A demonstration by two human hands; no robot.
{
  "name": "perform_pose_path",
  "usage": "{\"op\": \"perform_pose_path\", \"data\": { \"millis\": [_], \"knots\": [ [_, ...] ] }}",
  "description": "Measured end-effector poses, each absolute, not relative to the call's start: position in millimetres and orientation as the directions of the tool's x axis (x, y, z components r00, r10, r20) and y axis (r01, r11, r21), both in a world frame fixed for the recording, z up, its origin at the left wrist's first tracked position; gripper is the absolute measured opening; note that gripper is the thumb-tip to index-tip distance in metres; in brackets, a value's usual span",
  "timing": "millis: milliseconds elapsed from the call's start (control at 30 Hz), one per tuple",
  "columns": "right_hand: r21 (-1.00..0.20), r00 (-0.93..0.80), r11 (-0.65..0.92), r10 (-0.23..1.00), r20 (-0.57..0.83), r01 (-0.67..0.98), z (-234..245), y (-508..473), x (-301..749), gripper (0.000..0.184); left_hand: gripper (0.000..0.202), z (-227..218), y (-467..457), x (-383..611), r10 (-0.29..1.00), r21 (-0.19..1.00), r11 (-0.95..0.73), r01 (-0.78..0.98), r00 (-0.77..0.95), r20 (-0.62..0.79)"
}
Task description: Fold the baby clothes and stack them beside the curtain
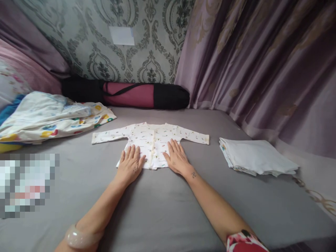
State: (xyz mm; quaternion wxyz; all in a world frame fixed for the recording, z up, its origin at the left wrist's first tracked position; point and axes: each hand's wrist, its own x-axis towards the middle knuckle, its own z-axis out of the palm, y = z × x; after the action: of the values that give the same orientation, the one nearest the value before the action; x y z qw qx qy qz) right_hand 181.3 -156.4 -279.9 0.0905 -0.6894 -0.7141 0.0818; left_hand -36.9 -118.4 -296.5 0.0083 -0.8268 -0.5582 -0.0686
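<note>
A small white baby shirt (pixel 151 140) with a fine print and buttons down its front lies spread face up on the grey sheet, both sleeves stretched out sideways. My left hand (pixel 130 161) rests flat on its lower left side, fingers extended. On the lower right side lies my right hand (pixel 176 156), also flat with its fingers stretched forward. Neither hand grips the cloth. Parts of the shirt's side edges are hidden under my palms.
A folded stack of white cloth (pixel 258 155) sits at the right on the grey sheet (pixel 162 206). Rumpled printed clothes (pixel 57 119) lie at the left, near a blurred-out item (pixel 27 185). A black and maroon long bag (pixel 128 94) runs along the wall; purple curtains (pixel 236 59) hang at the right.
</note>
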Motion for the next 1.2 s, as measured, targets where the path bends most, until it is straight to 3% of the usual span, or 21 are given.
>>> {"op": "perform_pose_path", "data": {
  "millis": [133,367,667,1200],
  "knots": [
    [-0.241,-0.018,0.004,0.998,-0.056,0.971,-282.7,-153.9,186.1,0.071,0.064,-296.6,-117.8,-38.1,0.936,0.052,-0.351,0.935,0.352,-0.011],
    [-0.235,-0.103,0.104,0.995,0.018,0.966,-276.8,-162.2,176.0,0.062,0.059,-298.9,-119.8,-36.9,0.918,0.086,-0.374,0.923,0.356,0.177],
    [-0.277,-0.216,0.174,0.968,-0.129,0.945,-262.7,-153.2,172.7,0.059,0.054,-297.8,-133.9,-21.0,0.752,0.105,-0.651,0.752,0.619,0.227],
    [-0.225,0.149,-0.156,0.988,-0.049,0.962,-292.8,-24.5,178.0,0.069,0.055,-299.0,-135.5,-18.3,0.731,0.143,-0.681,0.718,0.676,0.092]
  ]
}}
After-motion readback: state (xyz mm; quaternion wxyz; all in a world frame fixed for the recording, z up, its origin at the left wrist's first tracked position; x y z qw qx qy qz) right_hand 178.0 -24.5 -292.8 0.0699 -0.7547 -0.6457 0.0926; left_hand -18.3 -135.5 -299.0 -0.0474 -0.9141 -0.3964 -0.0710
